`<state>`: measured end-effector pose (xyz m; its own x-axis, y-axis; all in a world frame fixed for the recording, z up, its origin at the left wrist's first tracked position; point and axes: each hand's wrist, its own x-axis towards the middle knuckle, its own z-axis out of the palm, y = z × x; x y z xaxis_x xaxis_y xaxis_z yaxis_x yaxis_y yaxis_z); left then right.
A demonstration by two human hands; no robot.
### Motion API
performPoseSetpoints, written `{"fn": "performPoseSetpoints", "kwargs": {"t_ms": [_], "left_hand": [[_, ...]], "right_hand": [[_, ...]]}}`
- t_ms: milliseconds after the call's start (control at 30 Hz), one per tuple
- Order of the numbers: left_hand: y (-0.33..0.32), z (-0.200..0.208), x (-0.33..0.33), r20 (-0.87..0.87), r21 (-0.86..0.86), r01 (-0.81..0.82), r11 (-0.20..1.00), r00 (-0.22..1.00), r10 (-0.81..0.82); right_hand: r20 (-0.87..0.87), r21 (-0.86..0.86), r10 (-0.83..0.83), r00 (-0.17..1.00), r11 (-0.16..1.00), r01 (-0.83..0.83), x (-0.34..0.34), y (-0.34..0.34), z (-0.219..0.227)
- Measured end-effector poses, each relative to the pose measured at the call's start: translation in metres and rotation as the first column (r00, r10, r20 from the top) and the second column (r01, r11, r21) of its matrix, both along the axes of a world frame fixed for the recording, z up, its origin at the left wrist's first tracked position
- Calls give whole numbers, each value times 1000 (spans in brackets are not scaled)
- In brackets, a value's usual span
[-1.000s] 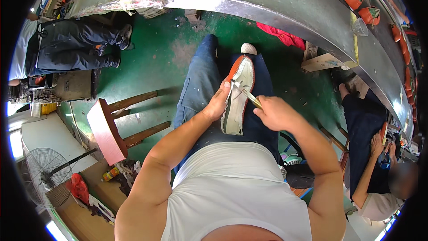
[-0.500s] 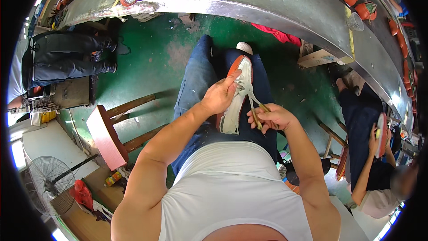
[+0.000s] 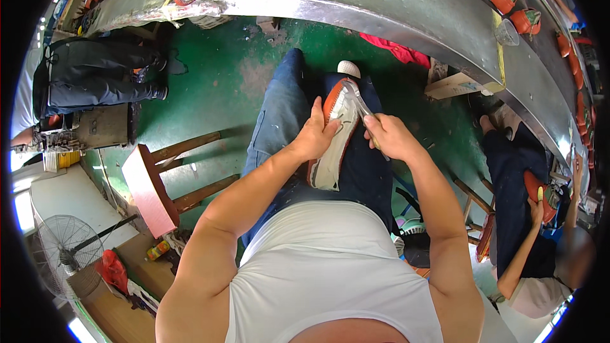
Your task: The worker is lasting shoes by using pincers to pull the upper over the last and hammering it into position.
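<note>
**Orange-rimmed shoe (image 3: 340, 143) being steadied across blue trousers (image 3: 277, 105)**

At the far left, dark trousers (image 3: 95, 76) are being worn by a standing co-worker; below, 1 wire fan (image 3: 70, 248) is being kept near the seating, presumably for cooling. Farther right, 1 pink-topped stool (image 3: 149, 187) is resting on the green floor (image 3: 197, 98).

At the middle, the shoe is being supported on the lap, pale face up and orange end pointing away, apparently so that its rim is being kept within reach of 2 hands. Its left side is being clasped by the left hand (image 3: 312, 138): the fingers are being held partly spread, thumb across the pale face, index finger along the orange rim, perhaps so that twisting is being resisted.

On the shoe's right, a metal plier-like tool (image 3: 363, 107) is being gripped by the right hand (image 3: 387, 134), its fingers being curled closed around the handle for firm leverage. The tool's head is being held at the far end's right edge; whether the rim is being pinched cannot be told.

At the far right, 1 second orange shoe (image 3: 537, 198) is being held by a seated co-worker (image 3: 518, 152).
</note>
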<state>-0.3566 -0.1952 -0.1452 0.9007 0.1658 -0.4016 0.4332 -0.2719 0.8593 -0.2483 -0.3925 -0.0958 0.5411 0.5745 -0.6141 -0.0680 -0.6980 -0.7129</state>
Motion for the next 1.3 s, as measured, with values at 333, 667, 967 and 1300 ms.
{"fn": "performPoseSetpoints", "kwargs": {"t_ms": [333, 667, 967, 1300], "left_hand": [[6, 30, 7, -71, -66, 148, 987, 986, -152], [39, -4, 21, -229, -613, 5, 790, 956, -184], [20, 29, 15, -316, -283, 79, 956, 933, -171], [49, 3, -27, -66, -859, -11, 511, 994, -89]], "right_hand": [[452, 119, 146, 880, 968, -222, -28, -22, -8], [146, 65, 313, 939, 944, -325, -50, -55, 22], [233, -411, 766, 599, 636, -653, -69, 25, 90], [411, 75, 303, 860, 928, -364, -87, -16, -17]]}}
